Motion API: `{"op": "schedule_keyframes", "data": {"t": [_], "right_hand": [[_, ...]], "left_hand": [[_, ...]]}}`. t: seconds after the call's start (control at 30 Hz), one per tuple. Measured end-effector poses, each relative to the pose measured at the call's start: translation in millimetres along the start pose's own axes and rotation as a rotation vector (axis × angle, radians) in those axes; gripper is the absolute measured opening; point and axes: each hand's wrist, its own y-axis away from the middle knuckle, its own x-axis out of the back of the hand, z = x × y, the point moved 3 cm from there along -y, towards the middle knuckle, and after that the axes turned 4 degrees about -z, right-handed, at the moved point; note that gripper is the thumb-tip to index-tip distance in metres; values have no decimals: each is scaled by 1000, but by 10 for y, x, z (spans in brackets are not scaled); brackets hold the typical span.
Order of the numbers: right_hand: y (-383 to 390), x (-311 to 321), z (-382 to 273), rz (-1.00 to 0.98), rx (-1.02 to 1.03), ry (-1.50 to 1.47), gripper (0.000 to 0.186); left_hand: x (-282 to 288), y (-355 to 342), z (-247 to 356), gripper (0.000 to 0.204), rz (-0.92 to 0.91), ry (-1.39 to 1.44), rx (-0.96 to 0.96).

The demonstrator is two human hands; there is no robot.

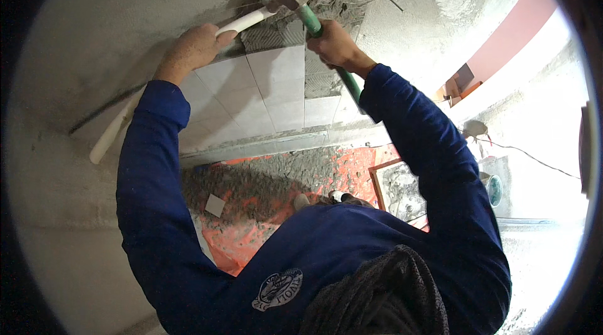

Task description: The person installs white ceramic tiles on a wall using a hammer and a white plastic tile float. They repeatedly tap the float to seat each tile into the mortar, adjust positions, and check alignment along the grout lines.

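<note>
My left hand is closed around a long, pale, round stick, which slants from the lower left up to the wall. In my right hand is the green handle of a hammer. Its brownish metal head, curved to the right, lies by the stick's upper end; whether they touch I cannot tell. Both hands are raised in front of the wall. Just below them are pale tiles set on the wall, with ridged grey mortar along their upper edge.
Rubble covers much of the floor, over an orange sheet. A loose square tile piece lies on it. At the right are a brown-edged frame, a bucket and a thin cable. A dark rod leans at the left.
</note>
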Motion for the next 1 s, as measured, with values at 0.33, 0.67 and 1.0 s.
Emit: {"op": "schedule_keyframes", "data": {"t": [0.33, 0.67, 1.0], "right_hand": [[53, -213, 174, 4, -201, -10, 10], [880, -91, 294, 82, -60, -512, 24], [878, -94, 413, 98, -26, -741, 22]], "left_hand": [[-42, -38, -37, 57, -32, -24, 45], [-1137, 321, 1, 58, 187, 793, 56], [111, 89, 169, 51, 34, -90, 37]]}}
